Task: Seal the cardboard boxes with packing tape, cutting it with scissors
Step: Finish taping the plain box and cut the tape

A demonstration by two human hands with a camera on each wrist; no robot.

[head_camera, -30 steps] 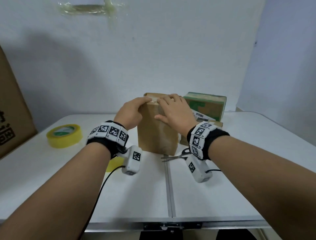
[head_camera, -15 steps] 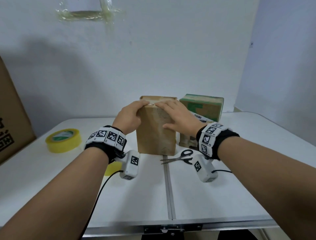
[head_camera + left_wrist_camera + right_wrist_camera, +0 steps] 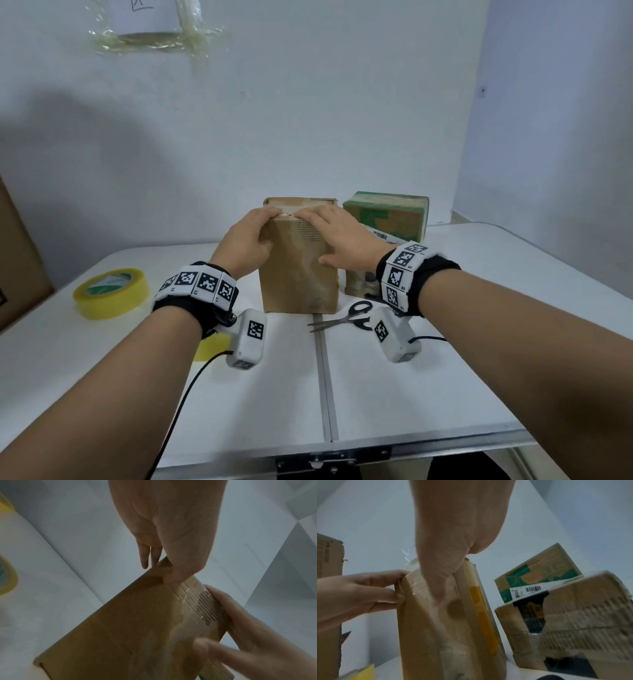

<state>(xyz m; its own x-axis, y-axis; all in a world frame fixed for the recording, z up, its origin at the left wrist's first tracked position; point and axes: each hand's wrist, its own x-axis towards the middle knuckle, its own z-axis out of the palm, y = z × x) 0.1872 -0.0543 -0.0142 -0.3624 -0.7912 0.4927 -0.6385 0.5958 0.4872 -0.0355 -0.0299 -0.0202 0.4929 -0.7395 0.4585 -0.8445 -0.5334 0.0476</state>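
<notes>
A tall brown cardboard box point(image 3: 298, 277) stands upright at mid-table. My left hand point(image 3: 262, 222) holds its upper left corner, thumb on the front and fingers round the side edge point(image 3: 159, 572). My right hand point(image 3: 318, 226) lies flat on the upper front face, fingers straight, pressing on a strip of clear tape point(image 3: 188, 596) that runs over the top edge. In the right wrist view the right hand point(image 3: 441, 582) presses on the box point(image 3: 423, 628). Scissors point(image 3: 346, 317) lie shut on the table just right of the box. A yellow tape roll point(image 3: 111, 293) lies at the left.
A green-printed box point(image 3: 387, 214) sits on a torn barcode-labelled box point(image 3: 573, 615) right of the tall one. A large carton point(image 3: 17, 260) stands at the far left. A second yellow roll point(image 3: 209, 346) shows under my left wrist. The white table point(image 3: 428, 394) has a centre seam.
My right hand has slid a little to the right and down on the box's front. The left hand stays at the upper left corner. The box has not moved.
</notes>
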